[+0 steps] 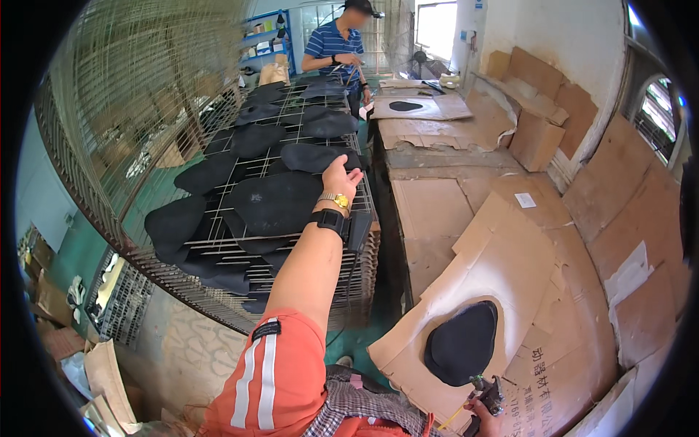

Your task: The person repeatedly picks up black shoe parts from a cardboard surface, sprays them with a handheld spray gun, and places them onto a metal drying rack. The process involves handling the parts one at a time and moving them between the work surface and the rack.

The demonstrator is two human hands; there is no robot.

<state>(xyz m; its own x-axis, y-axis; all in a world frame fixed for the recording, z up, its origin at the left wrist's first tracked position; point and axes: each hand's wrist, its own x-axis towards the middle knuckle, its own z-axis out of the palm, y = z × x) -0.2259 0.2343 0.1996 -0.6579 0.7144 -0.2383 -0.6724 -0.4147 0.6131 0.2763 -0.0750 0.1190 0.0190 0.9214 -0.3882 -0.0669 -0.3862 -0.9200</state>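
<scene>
Worker's left hand (pixel 338 179) pinches a black pad (pixel 304 156) at wire rack (pixel 366 291)'s right side, apparently mid-placing or lifting, needing level support; right hand (pixel 482 416), right of rack, grips spray gun (pixel 492 395).

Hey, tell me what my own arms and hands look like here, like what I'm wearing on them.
Your left arm has an orange-red sleeve with two pale stripes and a small black patch. Below the left hand sit a gold-coloured watch and a black strap. Your right hand shows only partly.
</scene>
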